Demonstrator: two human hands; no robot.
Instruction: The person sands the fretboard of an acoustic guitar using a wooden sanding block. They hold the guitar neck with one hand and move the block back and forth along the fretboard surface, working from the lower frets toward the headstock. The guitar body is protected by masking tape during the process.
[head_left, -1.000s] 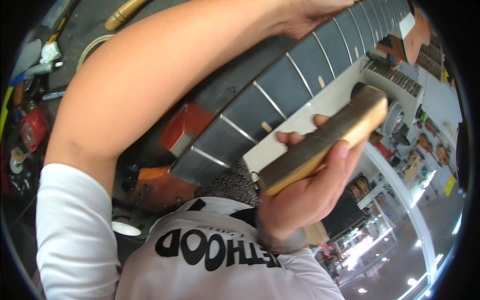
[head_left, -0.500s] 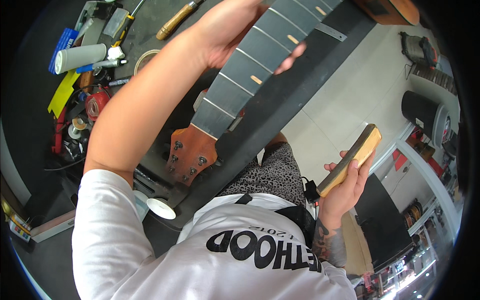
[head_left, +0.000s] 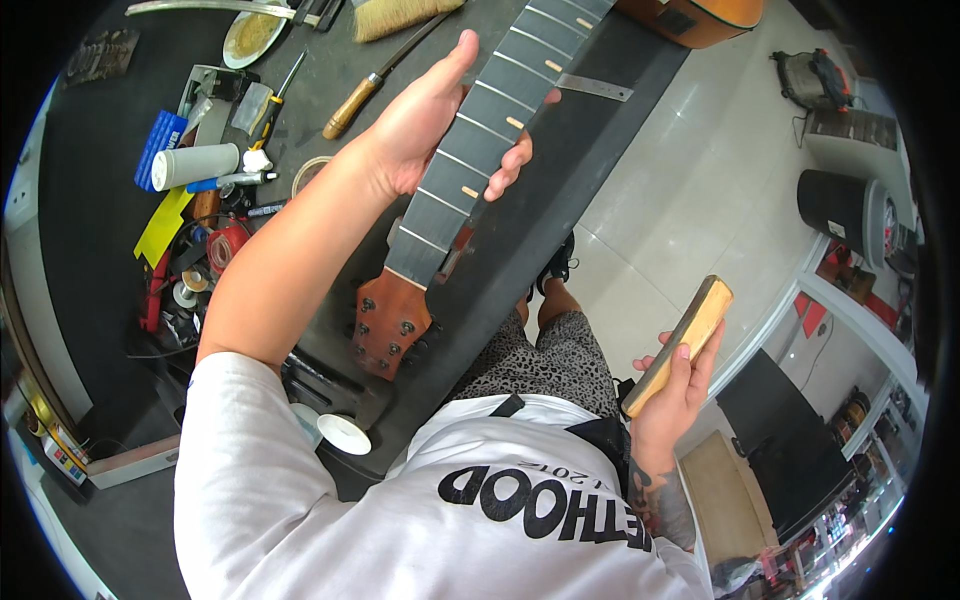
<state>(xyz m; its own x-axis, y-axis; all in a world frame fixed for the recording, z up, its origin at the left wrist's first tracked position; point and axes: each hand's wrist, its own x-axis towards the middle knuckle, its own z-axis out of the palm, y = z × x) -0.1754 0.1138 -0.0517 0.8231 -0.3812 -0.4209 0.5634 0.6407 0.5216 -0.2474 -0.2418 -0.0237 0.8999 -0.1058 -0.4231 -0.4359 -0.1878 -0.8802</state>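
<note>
An acoustic guitar lies across the dark workbench without strings, its neck [head_left: 465,160] pointing toward me and its reddish-brown headstock [head_left: 385,325] nearest. My left hand [head_left: 425,125] cradles the neck from beneath; the thumb stretches along the near-left side and fingertips curl up past the other edge. Pale inlays and metal frets cross the dark fingerboard. Out to the right, over the floor, my right hand [head_left: 683,385] is wrapped round a long wooden block [head_left: 685,345] with a dark side, held tilted and apart from the guitar. Part of the guitar body [head_left: 700,20] shows at the top.
A metal ruler [head_left: 598,88] rests on the bench beyond the neck. Left of my arm are a wooden-handled tool [head_left: 352,108], a screwdriver [head_left: 270,115], a white bottle [head_left: 195,166] and a red tape dispenser [head_left: 226,245]. A brush [head_left: 405,15] lies farther back.
My view has shifted, showing more of the bench's far side. The left hand's thumb now shows along the neck. My right hand still holds the block off to the right.
</note>
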